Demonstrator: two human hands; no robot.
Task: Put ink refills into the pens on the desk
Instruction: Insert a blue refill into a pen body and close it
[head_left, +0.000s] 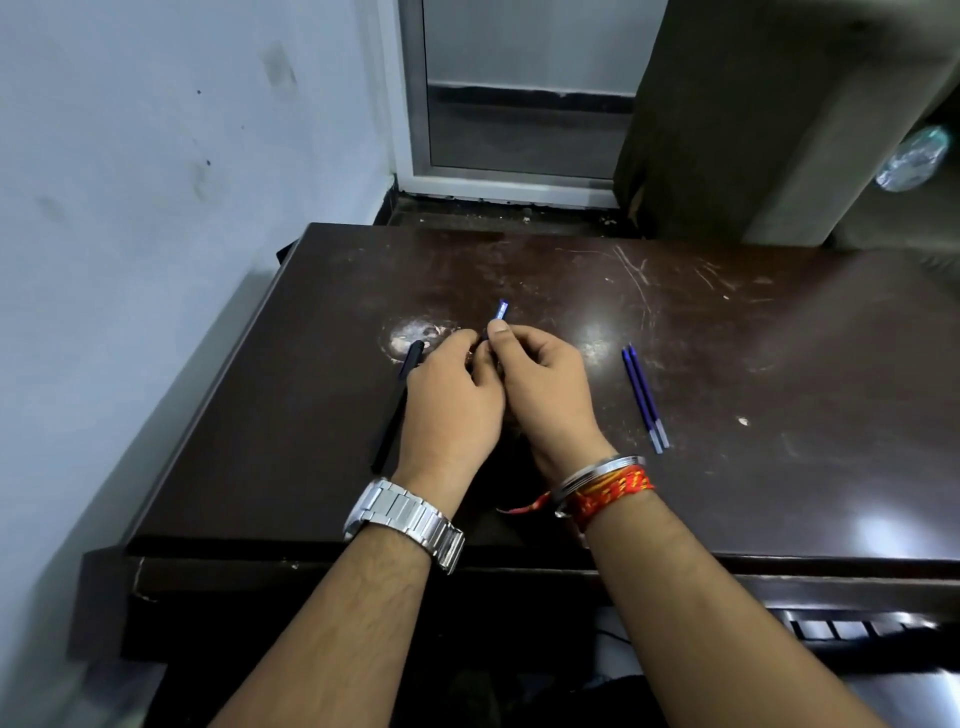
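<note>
My left hand (451, 400) and my right hand (545, 384) meet over the middle of the dark brown desk (727, 364), fingers pinched together. A blue ink refill (500, 313) sticks up from my right fingertips; its lower part is hidden by the fingers. What my left fingers pinch is hidden. A dark pen (399, 400) lies on the desk just left of my left hand, partly under it. Two more blue refills (645, 399) lie side by side on the desk to the right of my right hand.
A pale wall runs along the desk's left side, and a window frame (514, 182) stands behind it. A worn pale patch (410, 335) marks the desk top near my hands. A keyboard (857, 626) shows below the desk's front right edge.
</note>
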